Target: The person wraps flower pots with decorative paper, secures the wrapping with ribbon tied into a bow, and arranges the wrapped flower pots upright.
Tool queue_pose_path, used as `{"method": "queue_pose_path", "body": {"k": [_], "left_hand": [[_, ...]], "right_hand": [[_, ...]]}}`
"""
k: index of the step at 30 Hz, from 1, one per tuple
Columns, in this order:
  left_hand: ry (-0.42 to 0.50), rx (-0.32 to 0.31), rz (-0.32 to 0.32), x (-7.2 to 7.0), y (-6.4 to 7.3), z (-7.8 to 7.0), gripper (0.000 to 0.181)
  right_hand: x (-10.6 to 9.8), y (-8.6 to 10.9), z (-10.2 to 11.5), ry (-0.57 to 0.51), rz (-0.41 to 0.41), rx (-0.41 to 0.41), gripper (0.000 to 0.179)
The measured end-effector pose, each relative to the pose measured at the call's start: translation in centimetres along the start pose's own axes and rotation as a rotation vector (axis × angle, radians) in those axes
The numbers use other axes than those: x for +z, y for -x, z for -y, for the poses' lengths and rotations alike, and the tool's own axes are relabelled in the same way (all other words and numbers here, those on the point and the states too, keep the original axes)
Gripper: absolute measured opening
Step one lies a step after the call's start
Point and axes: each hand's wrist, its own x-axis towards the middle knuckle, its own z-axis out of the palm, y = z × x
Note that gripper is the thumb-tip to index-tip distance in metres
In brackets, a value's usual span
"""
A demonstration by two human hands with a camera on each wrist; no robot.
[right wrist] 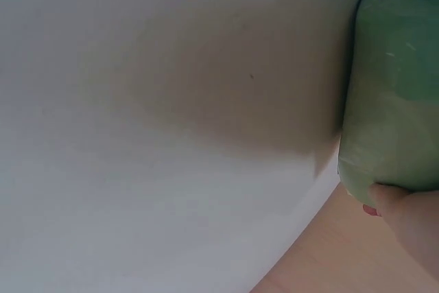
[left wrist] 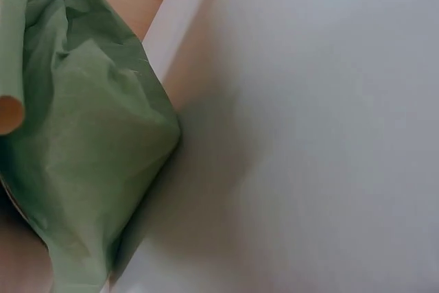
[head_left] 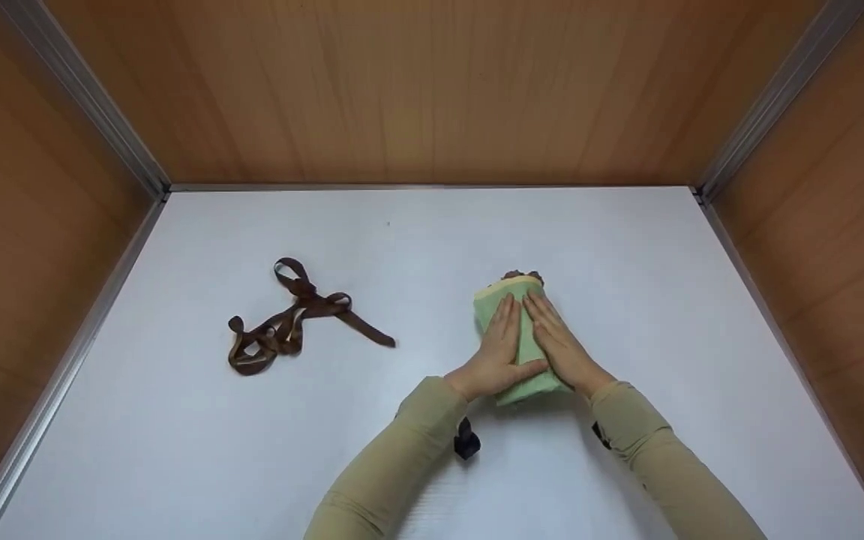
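The folded green cloth [head_left: 526, 341] lies on the white worktop [head_left: 627, 247], a little right of the middle and near the person. It is a narrow, thick bundle, with its long side running away from the person. At its far end something small and brown [head_left: 522, 275] shows from under the fold; I cannot tell what it is.

Both hands lie flat on top of the cloth, side by side. The left hand [head_left: 496, 352] covers the left half and the right hand [head_left: 561, 346] covers the right half, and their inner edges almost meet over the middle. The fingers of each hand are straight and held together, pointing away from the person, and they press down on the cloth and do not curl round it. I judge that the palms are placed like this to keep the folds flat and to stop the bundle from opening. In the right wrist view one fingertip [right wrist: 384, 200] touches the edge of the cloth.

The forearms, in olive sleeves [head_left: 402, 457], come in from the near edge and converge toward the bundle. The wrists are low, close to the worktop.

Well apart, to the left, a brown ribbon [head_left: 289, 319] lies in loose loops. Wooden walls [head_left: 432, 90] with metal edges stand around the worktop.
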Motion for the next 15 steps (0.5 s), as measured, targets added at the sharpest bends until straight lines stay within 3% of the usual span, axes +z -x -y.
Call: {"method": "queue_pose_path", "body": {"k": [9,15], "left_hand": [[-0.077,0.025,-0.018,0.38,-0.14,-0.35,0.121],[-0.105,-0.001,-0.047,0.81,-0.23,-0.7,0.131]], "right_hand": [[-0.21,0.2,-0.46,-0.042,-0.003,0.058,0.056],[-0.24,0.3,-0.71,-0.088,0.003,0.088,0.058]]}}
